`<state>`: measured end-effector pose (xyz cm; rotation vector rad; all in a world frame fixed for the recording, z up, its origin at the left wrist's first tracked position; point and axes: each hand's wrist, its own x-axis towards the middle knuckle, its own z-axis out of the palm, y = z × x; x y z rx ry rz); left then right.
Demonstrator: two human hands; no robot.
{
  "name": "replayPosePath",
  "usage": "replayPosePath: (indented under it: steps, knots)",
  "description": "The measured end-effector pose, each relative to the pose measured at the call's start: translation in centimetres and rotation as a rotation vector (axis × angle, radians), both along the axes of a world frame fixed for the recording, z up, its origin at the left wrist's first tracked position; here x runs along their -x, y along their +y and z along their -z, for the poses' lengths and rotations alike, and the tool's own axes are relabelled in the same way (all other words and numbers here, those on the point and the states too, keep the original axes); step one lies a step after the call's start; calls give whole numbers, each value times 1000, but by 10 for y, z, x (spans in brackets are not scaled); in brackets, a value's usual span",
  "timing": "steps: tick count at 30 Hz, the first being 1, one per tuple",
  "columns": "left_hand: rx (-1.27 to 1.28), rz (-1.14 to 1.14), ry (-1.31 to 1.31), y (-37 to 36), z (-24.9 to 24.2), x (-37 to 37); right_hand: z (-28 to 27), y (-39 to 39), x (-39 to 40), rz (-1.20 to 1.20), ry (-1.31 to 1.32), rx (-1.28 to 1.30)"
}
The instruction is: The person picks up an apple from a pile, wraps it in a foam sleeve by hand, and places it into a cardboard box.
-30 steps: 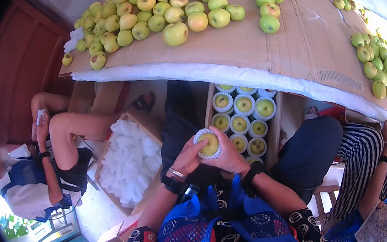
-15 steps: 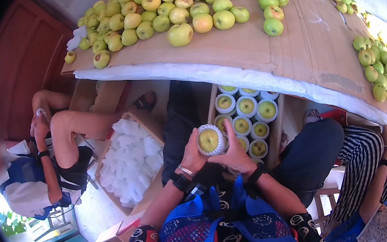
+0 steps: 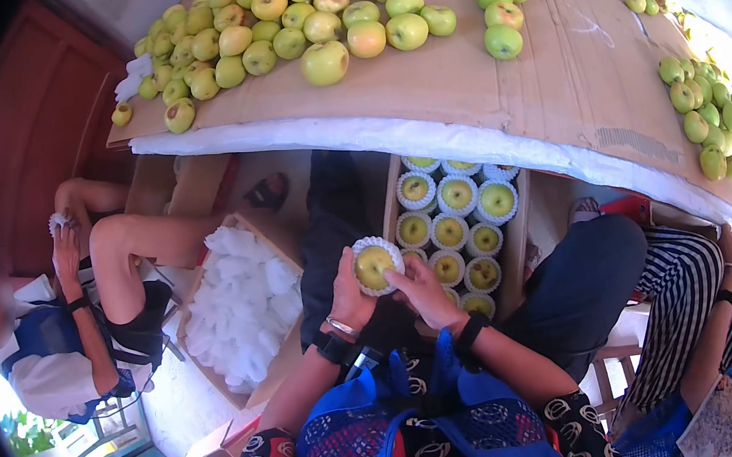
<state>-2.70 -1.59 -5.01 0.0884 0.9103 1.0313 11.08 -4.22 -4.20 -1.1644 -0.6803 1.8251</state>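
Observation:
A yellow-green apple (image 3: 374, 267) in a white foam net sits between my hands, above my lap. My left hand (image 3: 349, 302) wraps round its left side. On the lower right, my right hand (image 3: 427, 293) touches the net's rim with thumb and fingertips. Just beyond is a cardboard box (image 3: 526, 238) with rows of netted apples (image 3: 450, 231), partly under the table. To the left stands another box (image 3: 200, 364) heaped with white foam nets (image 3: 240, 304).
A cardboard-covered table (image 3: 556, 105) overhangs the boxes, bearing loose apples (image 3: 324, 62) and a further pile (image 3: 719, 119) at right. One person (image 3: 61, 340) sits at left holding something white; another person's striped leg (image 3: 682, 314) is at right.
The netted apple has moved slightly left and tilted, showing more of its face. My right hand has shifted down and left against its rim. The seated person at left has raised their hands.

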Motion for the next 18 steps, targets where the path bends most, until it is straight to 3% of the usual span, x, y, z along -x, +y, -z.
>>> replayPosePath:
  steps: [5, 11, 15, 18]
  knots:
    - [56, 34, -54, 7, 1, -14, 16, 3, -8, 31, 39, 13]
    - [91, 251, -147, 15, -10, -27, 21, 12, -23, 189, 138, 185]
    - [254, 313, 123, 11, 19, -15, 66, 27, -43, 225, 7, 252]
    - [221, 331, 53, 10, 23, -10, 90, 39, -43, 244, -129, 252]
